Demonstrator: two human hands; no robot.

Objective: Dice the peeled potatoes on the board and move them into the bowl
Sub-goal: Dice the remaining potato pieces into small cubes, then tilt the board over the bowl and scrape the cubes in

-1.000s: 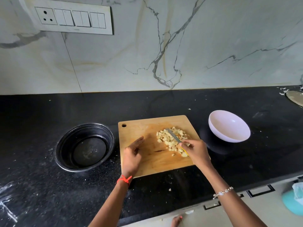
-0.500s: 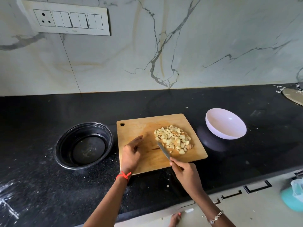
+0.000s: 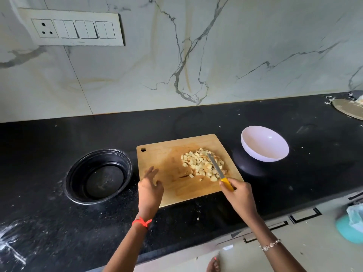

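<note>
Diced potato pieces [image 3: 203,163] are lying in a loose pile on the right half of the wooden cutting board [image 3: 167,163]. A few strays are sitting just off the pile toward the near edge. The right hand [image 3: 238,195] is gripping the knife [image 3: 217,168] by its yellow handle, fingers curling round it, over the board's near right corner. The blade is pointing away from the person and lying across the right side of the pile, touching the pieces. The left hand [image 3: 150,190] is reaching over the board's near left corner with its fingers spread and relaxed, holding nothing; whether it is touching the wood cannot be told. A red thread [image 3: 141,222] is circling the left wrist, and a beaded bracelet [image 3: 270,244] is hanging on the right one.

The white bowl [image 3: 264,143] is sitting on the black countertop [image 3: 59,134] just to the right of the board, not touching it. A black round pan [image 3: 98,176] is sitting on the other side, near the board's left edge. White specks and smears are dotting the countertop, thickest at its near left. Behind the counter a marble-patterned wall [image 3: 196,55] is rising, carrying a switch panel [image 3: 72,28] at the upper left. At the far right a flat round disc [image 3: 349,110] is lying half out of view with pale scraps beside it. Below the counter edge at the lower right, a blurred teal object [image 3: 347,232] is showing under a clear plastic bag.
</note>
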